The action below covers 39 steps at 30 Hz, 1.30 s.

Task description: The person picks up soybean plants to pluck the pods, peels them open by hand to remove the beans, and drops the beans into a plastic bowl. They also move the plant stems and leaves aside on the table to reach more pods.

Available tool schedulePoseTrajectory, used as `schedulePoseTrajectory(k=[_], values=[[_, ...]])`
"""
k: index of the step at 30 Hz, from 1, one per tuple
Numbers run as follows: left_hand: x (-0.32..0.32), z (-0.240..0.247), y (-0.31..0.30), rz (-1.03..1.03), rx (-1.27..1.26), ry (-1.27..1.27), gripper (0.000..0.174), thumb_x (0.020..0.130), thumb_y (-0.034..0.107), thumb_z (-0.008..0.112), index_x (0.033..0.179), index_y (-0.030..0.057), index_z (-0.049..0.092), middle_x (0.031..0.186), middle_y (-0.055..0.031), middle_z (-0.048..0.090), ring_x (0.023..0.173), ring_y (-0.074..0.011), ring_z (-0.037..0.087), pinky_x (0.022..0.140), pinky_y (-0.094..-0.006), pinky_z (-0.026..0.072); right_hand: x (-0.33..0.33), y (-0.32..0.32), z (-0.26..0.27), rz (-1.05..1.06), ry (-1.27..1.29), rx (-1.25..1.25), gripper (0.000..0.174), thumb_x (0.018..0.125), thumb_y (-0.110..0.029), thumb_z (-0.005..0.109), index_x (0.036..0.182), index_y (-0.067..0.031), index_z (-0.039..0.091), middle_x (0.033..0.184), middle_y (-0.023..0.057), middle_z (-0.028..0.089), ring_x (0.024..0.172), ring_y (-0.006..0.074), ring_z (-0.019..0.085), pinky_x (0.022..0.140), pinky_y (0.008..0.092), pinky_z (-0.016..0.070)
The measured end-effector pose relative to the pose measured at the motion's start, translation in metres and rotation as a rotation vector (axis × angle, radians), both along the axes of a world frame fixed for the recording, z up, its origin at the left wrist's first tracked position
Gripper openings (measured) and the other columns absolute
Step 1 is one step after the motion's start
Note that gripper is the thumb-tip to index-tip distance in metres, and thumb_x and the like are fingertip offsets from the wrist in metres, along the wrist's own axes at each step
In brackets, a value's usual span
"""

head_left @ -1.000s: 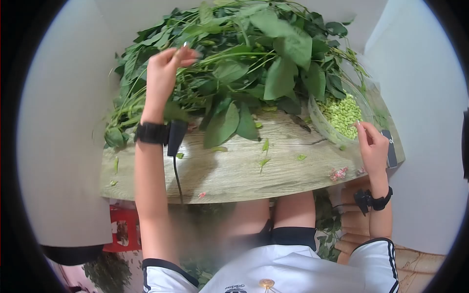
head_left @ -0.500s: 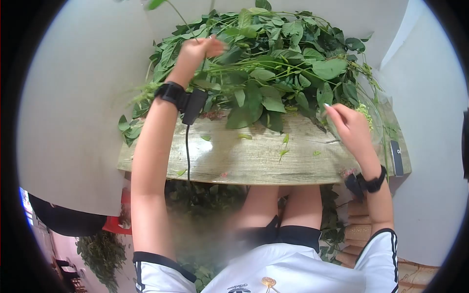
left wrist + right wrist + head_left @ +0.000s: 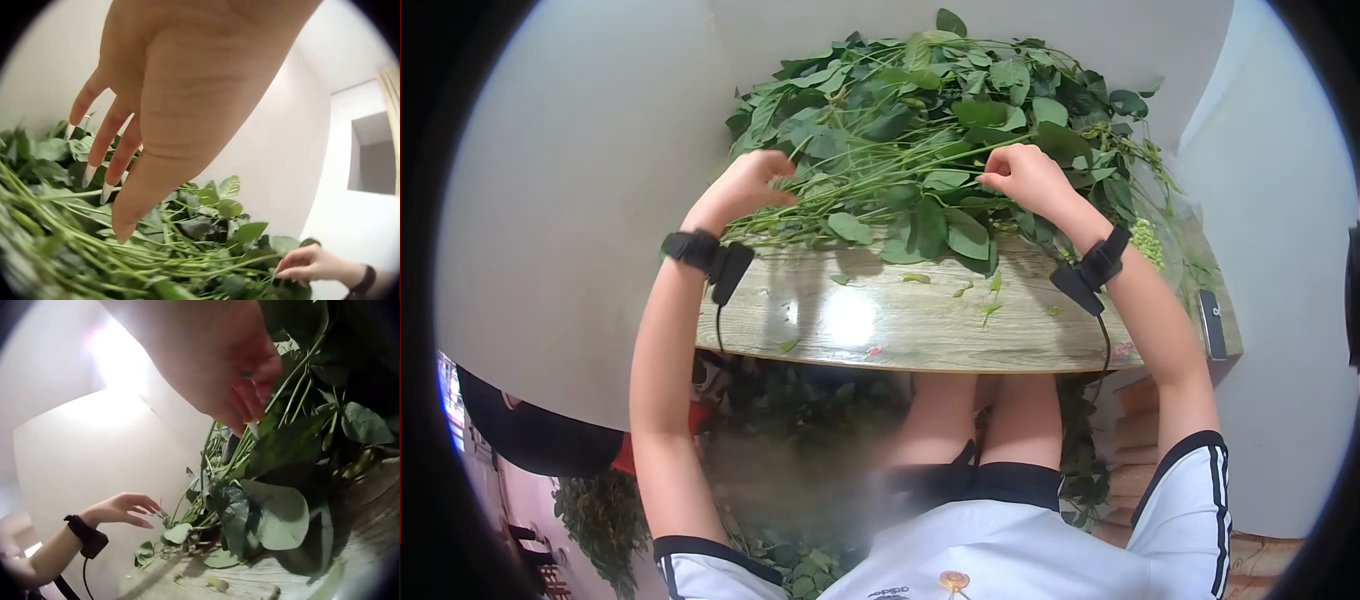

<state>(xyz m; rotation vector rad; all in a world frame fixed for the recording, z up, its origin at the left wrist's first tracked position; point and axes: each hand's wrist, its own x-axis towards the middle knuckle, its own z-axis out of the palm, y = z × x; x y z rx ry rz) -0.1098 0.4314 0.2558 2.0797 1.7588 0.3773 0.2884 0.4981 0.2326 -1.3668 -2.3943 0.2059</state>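
Note:
A big heap of leafy green bean plants (image 3: 960,110) covers the back of the wooden table. My left hand (image 3: 750,188) is over the heap's near left side, fingers extended and thumb apart, with nothing in its grasp. In the left wrist view, the fingers (image 3: 111,134) hang just above a bundle of long stems (image 3: 169,265). My right hand (image 3: 1032,180) is at the right middle of the heap, its fingers curled. It pinches a plant stem (image 3: 294,372) in the right wrist view, and the fingertips partly hide the grip.
A clear bowl (image 3: 1178,240) of shelled green beans (image 3: 1144,245) stands at the table's right, partly behind my right forearm. Beside it lies a phone (image 3: 1212,325). Loose pods (image 3: 992,312) are scattered along the front of the wooden table (image 3: 940,340). More leafy plants (image 3: 810,410) lie below.
My right hand has moved left from the bowl to the heap. My left hand, which held a plant raised at the left, has let it go and come down to the near stems. The view has shifted.

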Motion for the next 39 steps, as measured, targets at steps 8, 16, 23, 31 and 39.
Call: schedulePoseTrajectory(k=[8,16,23,31,39], values=[[-0.042,-0.09,-0.043,0.063,0.648,0.445,0.047,0.076,0.017,0.079,0.115,0.0117,0.054,0.116,-0.0075,0.055,0.111,-0.0288,0.054,0.088,-0.0435,0.0419,-0.047,-0.003,-0.037,0.258,-0.183,0.342,0.03,0.084,-0.025,0.072,0.107,-0.0077,0.062,0.1,0.0084,0.066,0.102,0.0287,0.061,0.083,0.0414,0.0551],[-0.089,-0.108,-0.046,0.279,0.494,0.473,0.03,0.081,0.032,0.077,0.096,0.0112,0.061,0.096,-0.003,0.061,0.1,-0.0232,0.057,0.085,-0.0425,0.0387,-0.052,-0.007,-0.045,0.161,-0.26,0.272,0.041,0.08,-0.028,0.076,0.112,-0.0064,0.063,0.113,0.0085,0.064,0.112,0.029,0.054,0.087,0.0409,0.054],[-0.094,-0.069,-0.069,0.185,0.693,0.354,0.033,0.085,0.036,0.072,0.095,0.0077,0.06,0.094,-0.0054,0.058,0.1,-0.0253,0.053,0.085,-0.0387,0.0447,-0.043,0.007,-0.045,0.183,-0.317,0.433,0.046,0.082,-0.033,0.072,0.118,-0.0051,0.065,0.121,0.0104,0.061,0.115,0.0291,0.052,0.091,0.0402,0.05],[-0.068,0.012,-0.092,0.235,0.387,-0.119,0.039,0.094,0.041,0.067,0.098,0.0033,0.055,0.077,-0.0071,0.065,0.073,-0.0138,0.062,0.067,-0.03,0.0484,-0.039,0.026,0.004,0.0,-0.043,0.966,0.036,0.083,-0.02,0.066,0.118,-0.0108,0.065,0.114,0.0028,0.062,0.106,0.0239,0.055,0.088,0.0367,0.0513],[-0.028,0.072,-0.106,-0.024,0.614,-0.224,0.036,0.091,0.034,0.072,0.104,0.0011,0.064,0.071,0.0034,0.058,0.064,-0.0032,0.05,0.056,-0.021,0.0389,0.006,0.028,0.047,-0.111,0.041,0.954,0.04,0.091,-0.017,0.062,0.13,-0.0114,0.062,0.149,0.0033,0.047,0.113,0.0269,0.054,0.099,0.0394,0.0486]])
